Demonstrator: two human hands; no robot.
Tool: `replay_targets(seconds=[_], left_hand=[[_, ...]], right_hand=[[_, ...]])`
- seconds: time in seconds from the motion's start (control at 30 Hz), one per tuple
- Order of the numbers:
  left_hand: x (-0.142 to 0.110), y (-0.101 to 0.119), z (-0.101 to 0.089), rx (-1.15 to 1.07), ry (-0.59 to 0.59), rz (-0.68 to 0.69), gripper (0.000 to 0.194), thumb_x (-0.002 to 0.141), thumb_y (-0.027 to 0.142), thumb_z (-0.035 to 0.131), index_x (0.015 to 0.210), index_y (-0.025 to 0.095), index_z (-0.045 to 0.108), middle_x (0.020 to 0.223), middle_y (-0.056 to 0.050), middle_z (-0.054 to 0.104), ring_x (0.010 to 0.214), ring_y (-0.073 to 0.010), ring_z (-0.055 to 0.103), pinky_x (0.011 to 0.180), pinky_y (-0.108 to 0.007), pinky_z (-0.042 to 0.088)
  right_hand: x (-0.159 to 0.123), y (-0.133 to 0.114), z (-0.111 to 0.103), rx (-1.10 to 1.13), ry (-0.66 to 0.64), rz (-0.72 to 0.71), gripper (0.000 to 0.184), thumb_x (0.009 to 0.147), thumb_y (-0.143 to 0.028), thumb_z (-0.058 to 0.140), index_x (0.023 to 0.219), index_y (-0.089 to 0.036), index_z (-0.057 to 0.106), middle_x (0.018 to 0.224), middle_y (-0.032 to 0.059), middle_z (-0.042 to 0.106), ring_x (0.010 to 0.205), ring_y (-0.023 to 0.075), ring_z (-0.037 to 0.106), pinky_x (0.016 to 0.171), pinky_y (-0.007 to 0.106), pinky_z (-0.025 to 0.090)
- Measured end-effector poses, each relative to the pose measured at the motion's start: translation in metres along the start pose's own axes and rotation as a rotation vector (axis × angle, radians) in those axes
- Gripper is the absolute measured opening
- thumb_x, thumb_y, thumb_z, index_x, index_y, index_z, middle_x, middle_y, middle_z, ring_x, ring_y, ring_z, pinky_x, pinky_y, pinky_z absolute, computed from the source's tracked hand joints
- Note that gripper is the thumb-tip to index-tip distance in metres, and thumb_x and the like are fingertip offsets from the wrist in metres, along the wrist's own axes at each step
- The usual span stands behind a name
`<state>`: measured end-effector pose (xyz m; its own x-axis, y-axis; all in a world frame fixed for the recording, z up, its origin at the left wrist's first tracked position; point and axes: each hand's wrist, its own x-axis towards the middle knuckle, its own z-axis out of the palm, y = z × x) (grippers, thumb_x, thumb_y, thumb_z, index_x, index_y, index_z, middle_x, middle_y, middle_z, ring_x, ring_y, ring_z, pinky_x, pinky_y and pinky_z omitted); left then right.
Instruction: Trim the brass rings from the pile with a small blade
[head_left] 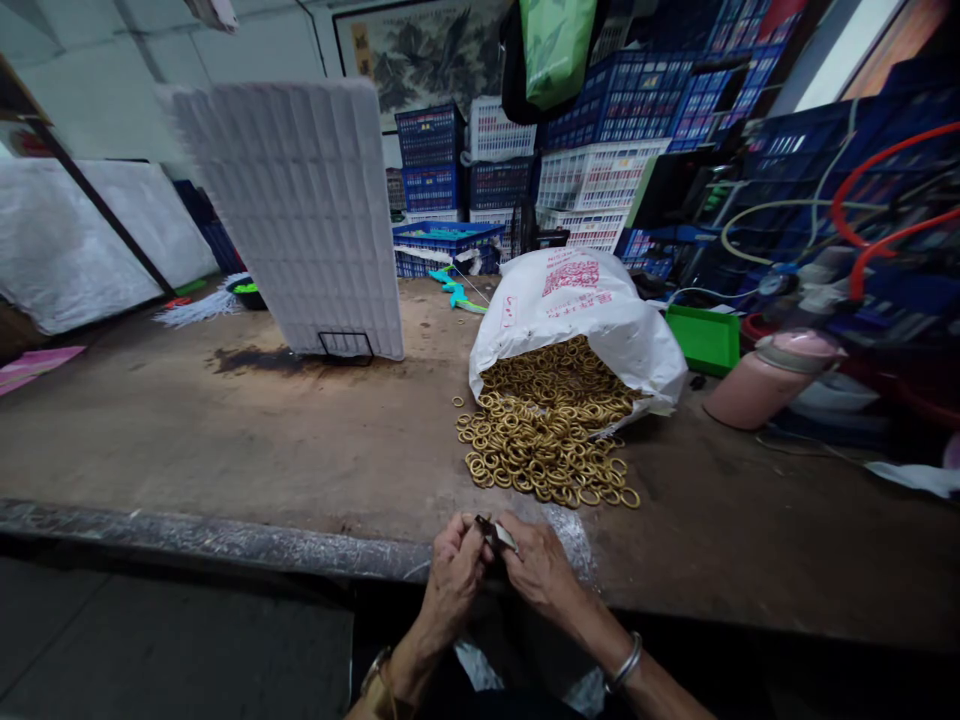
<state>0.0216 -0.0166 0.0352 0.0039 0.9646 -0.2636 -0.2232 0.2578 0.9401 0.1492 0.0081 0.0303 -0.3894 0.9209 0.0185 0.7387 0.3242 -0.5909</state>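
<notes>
At the table's front edge my left hand is closed, fingers pinched together on something I cannot make out. My right hand is closed too, gripping a small tool with a dark end and a pale, flat, blade-like part. The tool's dark end meets the left fingertips; its exact kind is too small to tell. Just beyond both hands lies a pile of gold-coloured rings. They spill from the open mouth of a white woven sack with red print, which lies on its side.
The wooden table carries an upright white ribbed panel in a black wire stand at left. To the right are a green tray and a pink bottle. Stacked blue and white crates stand behind; red hoses hang at right.
</notes>
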Motion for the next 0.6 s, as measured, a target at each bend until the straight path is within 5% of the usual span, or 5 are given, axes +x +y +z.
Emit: replay_targets(seconds=[0.23, 0.47, 0.6], left_hand=[[-0.007, 0.003, -0.001, 0.121, 0.016, 0.143, 0.037, 0.074, 0.050, 0.049, 0.060, 0.017, 0.044, 0.049, 0.007, 0.038, 0.040, -0.0042, 0.028, 0.041, -0.018, 0.022], [-0.019, 0.014, 0.000, -0.166, -0.121, -0.085, 0.036, 0.072, 0.052, 0.051, 0.068, 0.017, 0.045, 0.054, 0.005, 0.047, 0.035, -0.0020, 0.027, 0.034, -0.017, 0.014], [-0.017, 0.011, -0.007, -0.370, -0.109, -0.154, 0.033, 0.071, 0.047, 0.056, 0.072, 0.015, 0.047, 0.070, 0.000, 0.055, 0.042, -0.0029, 0.038, 0.035, -0.015, 0.020]], right_hand=[[0.001, 0.003, -0.004, -0.217, -0.022, 0.024, 0.022, 0.068, -0.010, 0.038, 0.083, -0.017, 0.053, 0.063, 0.0024, 0.060, 0.056, 0.0128, 0.052, 0.051, 0.024, 0.022], [0.029, 0.013, -0.007, -0.305, 0.083, 0.124, 0.016, 0.074, -0.012, 0.040, 0.082, -0.018, 0.053, 0.066, 0.0023, 0.061, 0.056, 0.0120, 0.052, 0.051, 0.024, 0.021], [0.047, 0.004, 0.000, -0.274, 0.151, 0.065, 0.025, 0.075, -0.014, 0.042, 0.098, -0.019, 0.050, 0.073, 0.0029, 0.063, 0.065, 0.0140, 0.056, 0.055, 0.023, 0.026]])
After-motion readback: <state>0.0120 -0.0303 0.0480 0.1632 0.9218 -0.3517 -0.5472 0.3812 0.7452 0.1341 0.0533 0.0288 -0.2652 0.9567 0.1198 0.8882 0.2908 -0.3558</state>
